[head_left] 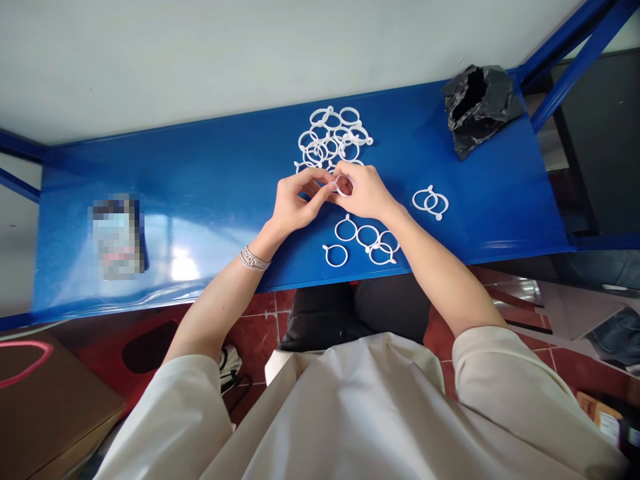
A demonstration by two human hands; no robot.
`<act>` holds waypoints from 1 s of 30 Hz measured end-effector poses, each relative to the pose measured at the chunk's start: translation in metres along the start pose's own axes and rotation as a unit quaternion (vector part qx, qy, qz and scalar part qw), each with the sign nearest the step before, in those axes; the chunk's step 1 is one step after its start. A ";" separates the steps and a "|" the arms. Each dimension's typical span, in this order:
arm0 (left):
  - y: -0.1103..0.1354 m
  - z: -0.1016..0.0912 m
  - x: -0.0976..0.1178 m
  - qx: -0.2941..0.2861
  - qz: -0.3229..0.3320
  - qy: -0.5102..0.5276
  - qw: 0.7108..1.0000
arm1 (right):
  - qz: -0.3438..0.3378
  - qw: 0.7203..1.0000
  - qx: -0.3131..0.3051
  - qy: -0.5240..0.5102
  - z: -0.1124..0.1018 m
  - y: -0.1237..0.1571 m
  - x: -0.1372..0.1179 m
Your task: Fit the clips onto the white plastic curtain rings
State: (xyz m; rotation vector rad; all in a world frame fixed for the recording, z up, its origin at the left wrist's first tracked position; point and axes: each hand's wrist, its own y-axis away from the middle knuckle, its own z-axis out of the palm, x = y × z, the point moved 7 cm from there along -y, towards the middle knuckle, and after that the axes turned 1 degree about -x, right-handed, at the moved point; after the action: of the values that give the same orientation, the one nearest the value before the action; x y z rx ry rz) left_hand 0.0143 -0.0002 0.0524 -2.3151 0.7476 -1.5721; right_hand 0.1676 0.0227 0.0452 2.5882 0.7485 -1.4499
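Left hand (299, 200), right hand (367, 192) pinching white ring (339, 191) over blue table (220, 170).

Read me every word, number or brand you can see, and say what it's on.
No text can be read.
Pixelated item on the blue table: blurred out.
Brown item with a pale patch, lower right: too small and blurred to tell whether it bears words.
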 end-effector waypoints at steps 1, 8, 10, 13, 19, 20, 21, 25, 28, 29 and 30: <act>0.000 -0.001 0.001 0.004 0.005 -0.006 1.000 | -0.001 1.000 0.003 0.008 0.000 0.000 0.000; 0.000 -0.001 0.003 -0.001 0.005 -0.014 1.000 | 0.005 0.998 0.016 0.053 -0.002 0.000 0.000; 0.000 0.000 0.003 -0.007 0.010 -0.017 1.000 | 0.007 0.998 0.018 0.058 -0.003 0.000 0.000; 0.000 0.001 0.004 -0.014 0.015 -0.027 0.999 | 0.008 0.998 0.018 0.064 -0.003 0.000 -0.001; 0.001 0.001 0.004 -0.020 0.024 -0.034 0.999 | 0.016 0.996 0.020 0.080 -0.002 0.000 0.000; 0.001 0.001 0.004 -0.020 0.025 -0.034 0.999 | 0.017 0.996 0.020 0.083 -0.002 0.001 0.000; 0.001 0.001 0.003 -0.020 0.025 -0.035 0.999 | 0.017 0.996 0.022 0.087 -0.001 0.001 0.000; 0.002 0.001 0.002 -0.023 0.024 -0.034 0.999 | 0.023 0.994 0.028 0.105 0.002 0.003 0.000; 0.002 0.000 0.002 -0.016 0.027 -0.035 0.999 | 0.040 0.991 0.037 0.123 0.005 0.005 -0.001; 0.002 -0.001 0.002 -0.012 0.028 -0.035 0.999 | 0.048 0.990 0.039 0.130 0.006 0.006 -0.001; 0.002 -0.001 0.002 -0.010 0.029 -0.034 0.999 | 0.057 0.988 0.041 0.135 0.007 0.006 -0.001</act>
State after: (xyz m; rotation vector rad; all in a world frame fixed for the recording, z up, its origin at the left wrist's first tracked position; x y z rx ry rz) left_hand 0.0132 -0.0032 0.0533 -2.3264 0.8092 -1.4593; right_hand 0.1645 0.0150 0.0410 2.8745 0.5639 -1.1354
